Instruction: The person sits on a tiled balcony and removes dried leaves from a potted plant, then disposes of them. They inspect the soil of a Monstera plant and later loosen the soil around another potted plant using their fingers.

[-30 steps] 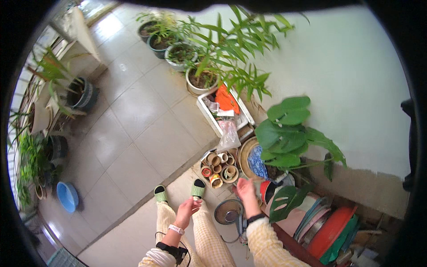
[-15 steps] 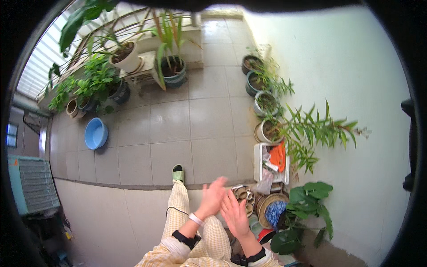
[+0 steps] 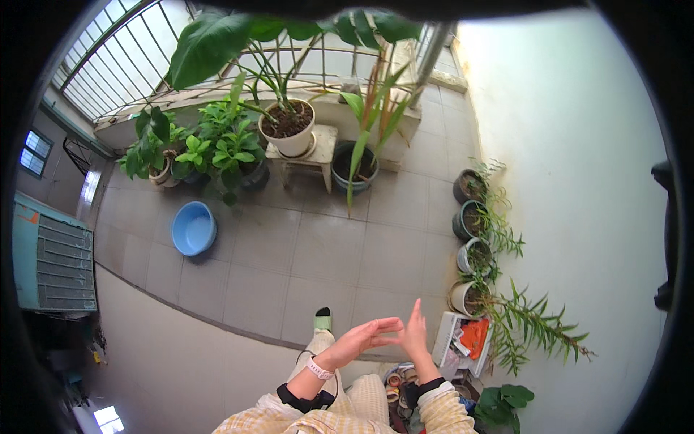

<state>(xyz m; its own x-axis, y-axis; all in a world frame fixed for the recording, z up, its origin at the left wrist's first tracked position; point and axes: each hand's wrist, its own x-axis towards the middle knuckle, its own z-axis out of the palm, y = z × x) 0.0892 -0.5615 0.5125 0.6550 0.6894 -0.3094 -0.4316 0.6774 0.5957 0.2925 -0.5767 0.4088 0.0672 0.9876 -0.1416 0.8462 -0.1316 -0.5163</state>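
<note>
My left hand (image 3: 358,343) is in front of me with its fingers stretched out toward the right, a pale watch on the wrist. My right hand (image 3: 415,335) is held upright, fingers extended, just beside the left fingertips. Whether the two touch is hard to tell. Nothing shows in either hand. Below them are my checked trouser legs and one foot in a green slipper (image 3: 323,322). Closest to the right hand on the right side is a white box (image 3: 442,346) holding an orange item (image 3: 474,337).
A blue basin (image 3: 194,228) sits on the tiled floor at left. Ahead, a potted large-leaf plant (image 3: 288,129) stands on a small stool (image 3: 325,148) before a railing. Several pots, including a white pot (image 3: 460,297), line the right wall. A blue-green slatted unit (image 3: 61,264) stands far left.
My view has tilted up and turned left, so the plants and railing show more. The hands have gone from palms close together to the left fingers pointing at the upright right hand.
</note>
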